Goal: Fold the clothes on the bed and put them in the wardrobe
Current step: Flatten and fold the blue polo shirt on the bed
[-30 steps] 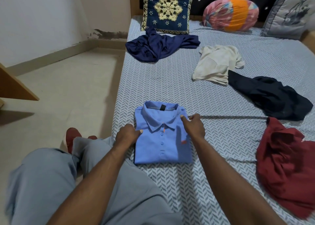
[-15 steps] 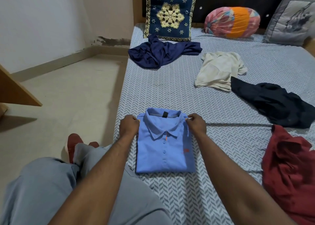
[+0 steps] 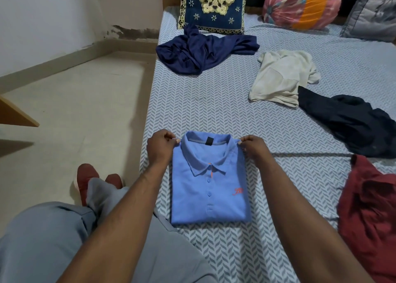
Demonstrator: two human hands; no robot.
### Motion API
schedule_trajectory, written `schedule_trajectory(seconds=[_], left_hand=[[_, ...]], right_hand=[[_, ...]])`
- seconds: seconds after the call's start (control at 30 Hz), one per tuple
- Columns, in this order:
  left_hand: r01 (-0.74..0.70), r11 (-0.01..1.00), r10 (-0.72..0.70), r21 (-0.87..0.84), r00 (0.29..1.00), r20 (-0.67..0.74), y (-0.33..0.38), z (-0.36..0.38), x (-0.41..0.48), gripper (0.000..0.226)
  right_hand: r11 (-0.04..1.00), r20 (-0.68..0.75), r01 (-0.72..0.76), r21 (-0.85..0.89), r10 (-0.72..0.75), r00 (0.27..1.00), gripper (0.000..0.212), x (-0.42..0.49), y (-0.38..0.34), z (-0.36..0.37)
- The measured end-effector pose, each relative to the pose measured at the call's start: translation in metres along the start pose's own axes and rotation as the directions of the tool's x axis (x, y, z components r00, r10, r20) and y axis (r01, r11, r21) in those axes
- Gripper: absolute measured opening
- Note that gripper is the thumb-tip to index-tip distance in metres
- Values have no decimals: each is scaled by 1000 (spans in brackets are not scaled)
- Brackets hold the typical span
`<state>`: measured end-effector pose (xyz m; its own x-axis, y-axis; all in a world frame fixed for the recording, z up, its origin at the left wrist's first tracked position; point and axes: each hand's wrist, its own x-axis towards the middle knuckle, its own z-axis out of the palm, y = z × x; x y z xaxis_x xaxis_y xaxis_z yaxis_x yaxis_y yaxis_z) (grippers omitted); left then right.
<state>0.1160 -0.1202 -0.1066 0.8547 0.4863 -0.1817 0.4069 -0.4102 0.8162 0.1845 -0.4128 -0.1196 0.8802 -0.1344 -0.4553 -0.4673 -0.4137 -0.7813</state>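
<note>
Just one mark to call here: a small orange stitched logo (image 3: 238, 191) on the chest of the folded blue polo shirt (image 3: 205, 199), in curly script too small to make out. The black tag (image 3: 208, 141) inside the collar (image 3: 205, 161) shows no lettering that can be read.

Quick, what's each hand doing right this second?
Left hand: closed, pinching the top left corner of the folded blue polo shirt.
Right hand: closed, pinching the shirt's top right corner.

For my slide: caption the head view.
The left hand and right hand pinch the folded blue shirt at its shoulders on the bed.
</note>
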Motion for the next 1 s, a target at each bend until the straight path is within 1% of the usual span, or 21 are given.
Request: schedule_trajectory(seconds=[0.03,0.1,0.13,0.2,0.27,0.33,0.37,0.4,0.47,0.5,0.57,0.6,0.67,0.7,0.73,0.77,0.83,0.87,0.93,1.0], left_hand=[[8,1000,-7,-26,1000,29,1,2,0,14],[75,994,-69,-76,994,87,0,4,4,20],[112,990,-104,-86,990,94,-1,5,7,24],[151,987,-147,-60,987,68,-4,8,13,28],[164,986,-164,1,986,11,-2,12,14,30],[180,983,-179,44,983,-27,1,12,10,32],[189,980,-187,56,982,-35,2,11,9,31],[193,979,-190,69,981,-40,1,9,7,29],[174,980,-170,100,984,-45,-1,4,2,20],[157,980,-153,124,987,-41,-3,2,-3,21],[122,975,-124,188,992,1,-9,-2,-16,31],[107,966,-122,236,991,49,-13,-4,-26,34],[92,936,-162,339,970,183,-24,-7,-49,42],[71,915,-185,398,949,255,-29,-8,-61,50],[48,891,-211,451,924,318,-33,-11,-75,59],[34,871,-242,490,897,369,-35,-13,-86,62],[22,838,-309,545,842,442,-34,-17,-108,58],[3,826,-325,564,820,472,-33,-18,-117,54],[-28,811,-338,585,793,507,-35,-18,-125,45],[-54,793,-340,607,787,515,-35,-22,-129,39]], right_hand=[[999,29,-29,31,28,999,12,-1,-2,-2],[994,62,-78,83,73,995,13,2,0,-2],[992,52,-80,93,76,996,12,4,2,1],[998,-30,-48,41,50,998,14,5,6,8],[999,-149,-43,-17,40,988,20,2,7,14],[993,-223,-43,-109,17,975,26,-3,7,17],[990,-229,-27,-140,-6,973,28,-3,8,16],[991,-214,-13,-135,-16,977,28,-4,9,15],[997,-190,17,-76,-31,981,29,-7,11,9],[998,-193,27,-58,-38,981,32,-10,14,6],[999,-188,38,-33,-43,981,34,-20,24,-1],[999,-170,28,-27,-32,985,34,-29,30,-4],[998,-76,-42,-48,38,996,43,-54,43,-7],[994,-8,-69,-82,69,998,48,-68,46,-8],[985,49,-85,-150,94,994,52,-84,49,-9],[967,91,-99,-233,123,988,54,-97,51,-10],[914,169,-130,-384,208,963,57,-121,55,-14],[893,210,-139,-429,248,946,57,-131,56,-16],[893,283,-158,-423,295,913,47,-143,64,-19],[917,329,-214,-337,327,886,36,-150,73,-22]])
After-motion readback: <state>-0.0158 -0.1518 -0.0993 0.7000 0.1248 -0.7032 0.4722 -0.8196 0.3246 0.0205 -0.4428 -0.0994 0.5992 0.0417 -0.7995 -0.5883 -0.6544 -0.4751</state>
